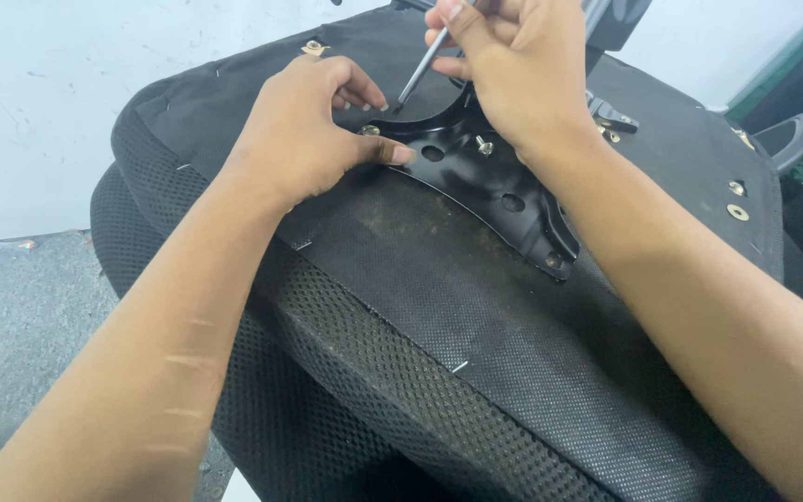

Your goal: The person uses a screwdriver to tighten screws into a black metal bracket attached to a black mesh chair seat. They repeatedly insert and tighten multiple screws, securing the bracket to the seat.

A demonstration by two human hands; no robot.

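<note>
Both bare forearms reach from the near edge toward the far middle, converging. The left hand [301,139] lies palm down, its thumb stretched to the right and pressed flat, the fingers curled under. The right hand [511,74] sits farther off, wrist bent, fingers pinched closed around something thin; its fingertips seem partly cut off at the top edge.

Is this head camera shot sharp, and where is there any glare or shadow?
Head view: even, soft light; the glossy black metal bracket shows pale sheen along its edges, and the thin silver tool in the right hand glints. The left hand is sharp; both forearms near the lens look stretched and soft. The black fabric seat underside darkens toward the bottom.
</note>
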